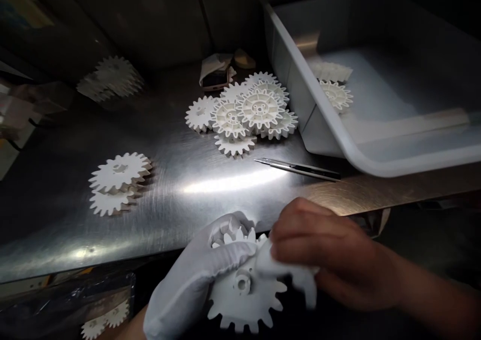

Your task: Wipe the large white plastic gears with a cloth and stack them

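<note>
1. Holding a white plastic gear (244, 295) in our gloved left grip (191, 275), closed around its rim, just off the edge of the steel tabletop (169, 220).
2. Our bare right grip (330, 250) pinches a white cloth (285, 265) against the gear.
3. More gears (248, 112) lie on the tabletop beyond.

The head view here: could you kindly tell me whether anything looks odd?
Yes: the left hand is white-gloved while the right hand is bare, though both are on the same white plastic gear. Two more gears lie off the steel bench, on dark plastic below its edge.
</note>
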{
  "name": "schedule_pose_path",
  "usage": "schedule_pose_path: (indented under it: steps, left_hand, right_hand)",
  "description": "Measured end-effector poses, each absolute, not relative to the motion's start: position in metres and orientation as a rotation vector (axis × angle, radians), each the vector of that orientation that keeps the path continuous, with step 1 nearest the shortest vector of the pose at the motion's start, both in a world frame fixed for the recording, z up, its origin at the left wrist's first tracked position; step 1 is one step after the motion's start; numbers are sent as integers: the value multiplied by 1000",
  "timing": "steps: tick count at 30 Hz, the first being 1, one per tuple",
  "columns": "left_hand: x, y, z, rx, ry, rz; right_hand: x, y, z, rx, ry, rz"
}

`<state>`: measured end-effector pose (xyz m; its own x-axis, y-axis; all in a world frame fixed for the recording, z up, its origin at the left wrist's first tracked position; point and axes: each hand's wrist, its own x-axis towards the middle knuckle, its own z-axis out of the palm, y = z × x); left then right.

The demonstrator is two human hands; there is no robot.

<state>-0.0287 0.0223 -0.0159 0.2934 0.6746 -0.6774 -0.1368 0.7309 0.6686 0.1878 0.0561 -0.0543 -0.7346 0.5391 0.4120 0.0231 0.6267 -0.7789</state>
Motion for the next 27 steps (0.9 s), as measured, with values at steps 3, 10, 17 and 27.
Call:
schedule_pose_path:
  steps: [3, 10, 17, 27]
  left_hand:
    - [-45, 23, -12, 676, 1349, 661]
    - [-101, 39, -26, 1745, 2320, 633]
    - [-105, 49, -40, 2340, 2278, 167]
    - [-109, 102, -25, 2466, 2335, -132]
  right_hand:
    - [198, 63, -62, -752, -2164, 932]
    - [196, 65, -84, -949, -1995, 1040]
    - [197, 63, -90, -1090, -2027, 974]
    - [193, 65, -84, -1002, -2017, 1142]
